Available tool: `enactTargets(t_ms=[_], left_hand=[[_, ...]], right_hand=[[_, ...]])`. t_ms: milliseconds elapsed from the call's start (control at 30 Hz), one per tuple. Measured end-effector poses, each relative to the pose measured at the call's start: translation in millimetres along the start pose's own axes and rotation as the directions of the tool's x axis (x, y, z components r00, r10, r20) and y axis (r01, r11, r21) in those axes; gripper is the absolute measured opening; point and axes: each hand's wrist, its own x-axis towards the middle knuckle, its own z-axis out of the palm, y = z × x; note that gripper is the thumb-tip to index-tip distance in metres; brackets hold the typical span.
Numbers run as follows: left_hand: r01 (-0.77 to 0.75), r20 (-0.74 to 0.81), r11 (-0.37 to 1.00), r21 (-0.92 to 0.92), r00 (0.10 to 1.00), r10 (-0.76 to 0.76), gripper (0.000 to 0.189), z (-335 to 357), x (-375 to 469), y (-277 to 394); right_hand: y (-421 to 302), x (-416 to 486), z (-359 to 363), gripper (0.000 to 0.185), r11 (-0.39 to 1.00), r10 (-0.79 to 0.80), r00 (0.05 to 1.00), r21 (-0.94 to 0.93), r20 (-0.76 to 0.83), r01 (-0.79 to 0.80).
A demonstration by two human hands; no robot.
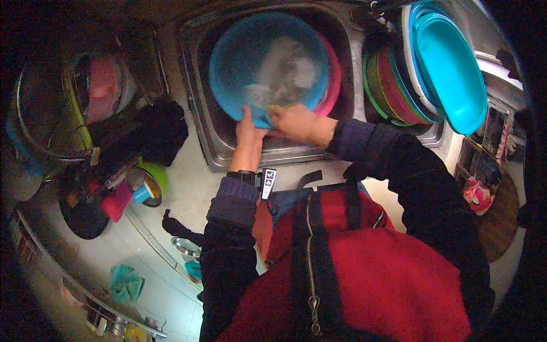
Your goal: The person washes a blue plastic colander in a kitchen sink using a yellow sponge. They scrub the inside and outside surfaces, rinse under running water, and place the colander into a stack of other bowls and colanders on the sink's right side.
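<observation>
A round blue plastic basin (230,64) is tilted in the stainless steel sink (205,137), wet and greyish white over its middle. Behind it, a pink basin (334,81) shows along the right side. My left hand (250,139) grips the basin's near rim, thumb up on the blue surface. Beside it, my right hand (301,124) presses its curled fingers on the basin close to that rim. A small yellow item (272,108), perhaps a sponge, peeks out at those fingertips; most of it is hidden.
Right of the sink stand stacked coloured basins (386,85) and an oval turquoise tub (448,72). A tap (378,15) is at the sink's far right corner. To the left are a black cloth (158,132), a green bowl (157,181) and a metal rack (19,102).
</observation>
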Motion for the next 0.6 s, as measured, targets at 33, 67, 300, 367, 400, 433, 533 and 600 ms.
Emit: enactTargets(t_ms=[33,67,300,367,400,433,533,600], left_hand=[[-0.011,-0.008,1.0,-0.007,1.0,0.011,0.048,4,-2,4],[-0.029,-0.02,1.0,-0.007,0.999,0.029,0.049,7,-5,6],[-0.065,-0.022,0.997,0.037,0.998,0.066,0.048,8,-22,7],[-0.046,-0.039,0.999,0.018,0.998,0.047,0.046,4,-20,5],[-0.038,-0.042,0.999,-0.019,0.998,0.037,0.046,2,-19,3],[-0.045,-0.044,0.998,-0.049,0.998,0.043,0.046,2,-16,-1],[-0.032,-0.13,0.994,-0.101,0.991,0.018,0.044,0,-7,-9],[0.026,-0.081,0.983,-0.182,0.996,-0.042,0.041,0,-4,-10]], right_hand=[[16,-8,2,0.036,0.987,0.04,0.999,-0.158,0.024,-0.036],[32,-14,5,0.028,0.955,0.037,0.999,-0.295,-0.01,-0.039],[58,-15,20,0.022,0.822,0.194,0.973,-0.521,-0.124,-0.231],[29,-10,16,0.041,0.948,0.315,0.948,-0.073,0.052,-0.311],[10,-8,13,0.045,0.971,0.236,0.945,-0.096,0.228,-0.219],[-13,0,13,0.048,0.966,0.233,0.955,0.068,0.185,-0.249],[-52,15,4,0.053,0.939,0.232,0.972,0.268,-0.036,-0.215],[-55,10,1,0.05,0.955,0.17,0.979,0.266,-0.113,-0.135]])
